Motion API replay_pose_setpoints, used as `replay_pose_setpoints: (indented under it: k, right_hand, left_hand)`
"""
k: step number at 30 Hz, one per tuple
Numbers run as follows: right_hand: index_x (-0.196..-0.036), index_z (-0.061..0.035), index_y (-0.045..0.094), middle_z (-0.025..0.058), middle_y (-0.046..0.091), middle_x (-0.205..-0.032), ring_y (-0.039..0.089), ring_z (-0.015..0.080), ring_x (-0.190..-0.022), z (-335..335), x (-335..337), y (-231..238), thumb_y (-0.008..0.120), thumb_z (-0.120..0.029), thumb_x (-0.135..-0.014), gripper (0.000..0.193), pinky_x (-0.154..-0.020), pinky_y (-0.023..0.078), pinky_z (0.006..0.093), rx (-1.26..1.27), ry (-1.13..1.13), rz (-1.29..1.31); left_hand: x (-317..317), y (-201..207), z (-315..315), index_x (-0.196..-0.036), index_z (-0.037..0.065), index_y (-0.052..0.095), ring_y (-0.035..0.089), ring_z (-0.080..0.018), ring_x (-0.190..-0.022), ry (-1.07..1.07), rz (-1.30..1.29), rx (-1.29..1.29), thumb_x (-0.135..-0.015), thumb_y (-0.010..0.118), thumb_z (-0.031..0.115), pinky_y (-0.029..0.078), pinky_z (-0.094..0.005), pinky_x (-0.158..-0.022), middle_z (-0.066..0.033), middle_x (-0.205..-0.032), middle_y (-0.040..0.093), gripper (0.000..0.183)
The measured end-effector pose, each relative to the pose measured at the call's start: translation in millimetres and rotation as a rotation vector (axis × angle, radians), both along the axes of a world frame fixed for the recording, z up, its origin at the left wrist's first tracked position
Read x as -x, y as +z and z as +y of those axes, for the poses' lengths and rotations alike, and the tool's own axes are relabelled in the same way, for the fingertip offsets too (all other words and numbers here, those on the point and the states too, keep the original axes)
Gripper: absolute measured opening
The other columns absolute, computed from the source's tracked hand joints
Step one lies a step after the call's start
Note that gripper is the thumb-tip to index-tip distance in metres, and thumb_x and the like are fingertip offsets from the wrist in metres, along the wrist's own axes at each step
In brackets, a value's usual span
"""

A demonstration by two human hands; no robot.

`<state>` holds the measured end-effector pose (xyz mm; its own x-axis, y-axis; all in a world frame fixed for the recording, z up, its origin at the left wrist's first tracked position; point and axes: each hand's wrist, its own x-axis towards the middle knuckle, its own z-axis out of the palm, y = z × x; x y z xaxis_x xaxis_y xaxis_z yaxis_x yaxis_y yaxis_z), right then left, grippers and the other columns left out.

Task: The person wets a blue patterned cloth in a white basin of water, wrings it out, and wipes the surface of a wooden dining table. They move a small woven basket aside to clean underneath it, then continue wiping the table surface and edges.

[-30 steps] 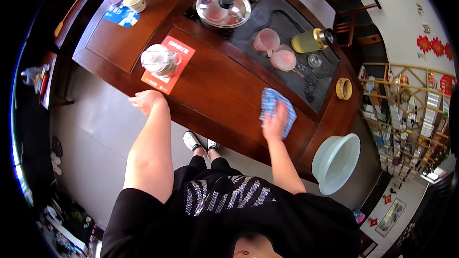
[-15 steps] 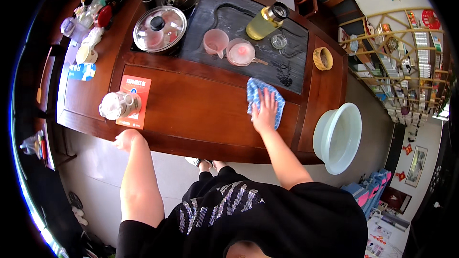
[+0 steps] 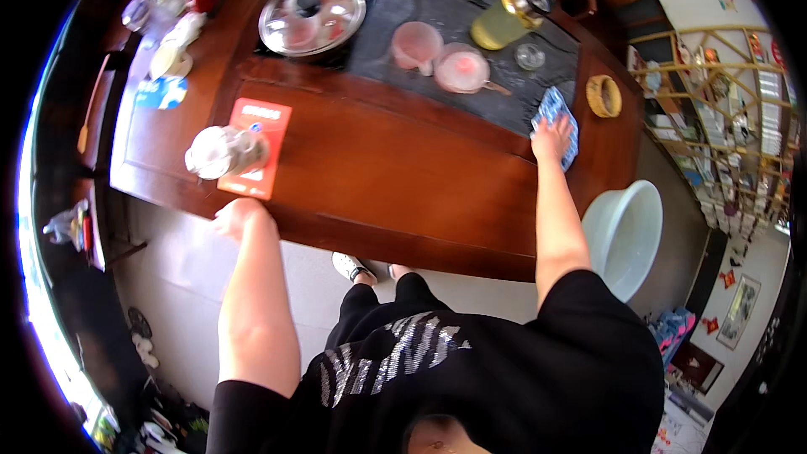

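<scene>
My right hand [image 3: 551,138] lies flat on a blue-and-white patterned cloth [image 3: 568,152], pressing it against the table's right part, by the corner of a dark stone tea tray [image 3: 389,52]. Its fingers are stretched over the cloth. At the table's front left edge is my left hand [image 3: 242,217], fingers curled in and partly hidden, with nothing seen in them. Just beyond it, a lidded clear container [image 3: 225,151] stands on a red printed card [image 3: 271,130]. On the tray are two pink translucent cups [image 3: 415,44], one with a strainer on top [image 3: 461,69].
A yellow-filled glass bottle [image 3: 498,25] and a small glass cup [image 3: 530,56] stand on the tray. Left of it sits a lidded steel pot [image 3: 312,17]. A woven ring-shaped holder [image 3: 603,96] is at the right. A pale green basin [image 3: 624,240] stands beyond the table's right edge.
My right hand has slid the cloth right and away from me, to the tray's near right corner. My left hand stays at the table edge. The whole view has shifted a little.
</scene>
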<state>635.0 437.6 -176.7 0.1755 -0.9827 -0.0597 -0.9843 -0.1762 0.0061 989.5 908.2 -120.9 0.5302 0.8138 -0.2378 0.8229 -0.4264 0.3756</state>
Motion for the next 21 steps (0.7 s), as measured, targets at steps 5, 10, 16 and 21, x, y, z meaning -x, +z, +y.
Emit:
replay_pose_setpoints:
  k: [5, 10, 16, 21]
  right_hand:
    - [-0.152, -0.0118, 0.025, 0.0127, 0.014, -0.161, 0.013, 0.0395, -0.146, 142, 1, 9, 0.041, -0.037, -0.099, 0.061, -0.116, 0.014, 0.0557, -0.013, 0.351, -0.168]
    - [-0.153, -0.0185, 0.026, 0.0110, 0.016, -0.160, 0.013, 0.0379, -0.147, 351, -97, 51, 0.054, -0.033, -0.093, 0.067, -0.116, 0.014, 0.0546, -0.256, 0.846, -0.170]
    - [-0.151, -0.0224, 0.030, 0.0067, 0.020, -0.160, 0.019, 0.0339, -0.146, 476, -203, 56, 0.057, -0.033, -0.091, 0.066, -0.116, 0.016, 0.0525, -0.288, 1.061, -0.264]
    - [-0.151, -0.0233, 0.031, 0.0088, 0.023, -0.158, 0.021, 0.0343, -0.145, 501, -250, 54, 0.062, -0.026, -0.087, 0.071, -0.116, 0.016, 0.0511, -0.269, 1.161, -0.224]
  left_hand:
    - [-8, -36, 19, -0.113, 0.005, 0.050, 0.064, -0.0423, -0.093, -0.004, -0.081, -0.091, -0.101, 0.036, 0.025, 0.051, -0.0531, -0.077, -0.0185, -0.107, 0.064, 0.027]
    - [-8, -24, 15, -0.119, 0.004, 0.048, 0.063, -0.0436, -0.098, -0.015, -0.094, -0.033, -0.101, 0.036, 0.026, 0.050, -0.0540, -0.083, -0.0206, -0.112, 0.062, 0.031]
    - [0, -65, 61, -0.140, -0.005, 0.031, 0.048, -0.0465, -0.121, -0.178, -0.480, 0.304, -0.100, 0.040, 0.018, 0.039, -0.0468, -0.105, -0.0324, -0.135, 0.045, 0.047]
    - [-58, -48, 134, -0.139, -0.005, 0.035, 0.032, -0.0389, -0.136, -0.220, -0.609, 0.429, -0.094, 0.055, 0.025, 0.027, -0.0439, -0.113, -0.0259, -0.145, 0.034, 0.058]
